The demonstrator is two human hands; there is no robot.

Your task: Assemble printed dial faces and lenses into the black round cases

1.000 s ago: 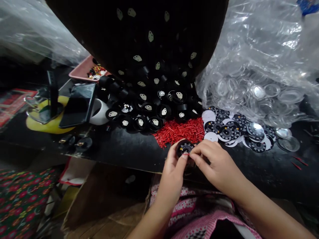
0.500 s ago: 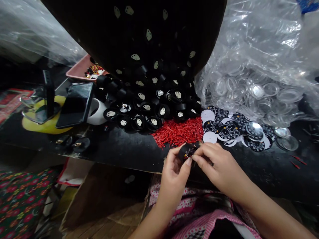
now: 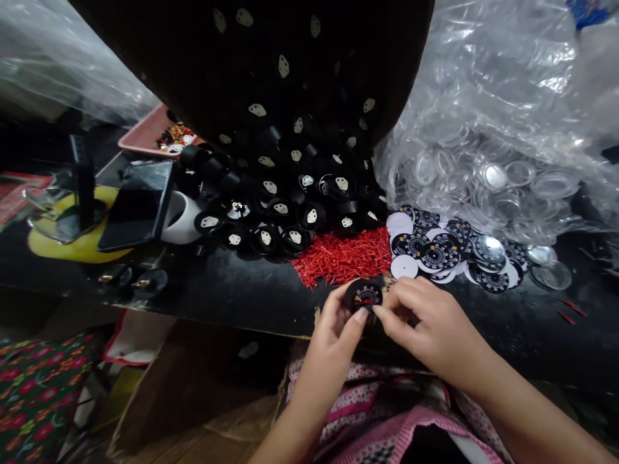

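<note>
A small round gauge, with a black housing, a printed black dial and a red needle across its face, sits tilted up toward me. My left hand is closed around it from the left, the thumb on its lower rim. At its lower right edge are the bent thumb and index finger of my right hand, closed against the rim. Just behind the hands lies a heap of red needles. To the right of that are loose printed dials, black-faced or white side up.
Black gauge housings spill from a large dark container. Clear lenses fill a plastic bag at right. A phone leans on a white ring. Two housings lie near the table's front edge. A pink tray stands behind.
The gauge has turned so its dial and red needle face me more fully. My right fingertips have shifted from over the dial to its lower right edge. The view has shifted slightly.
</note>
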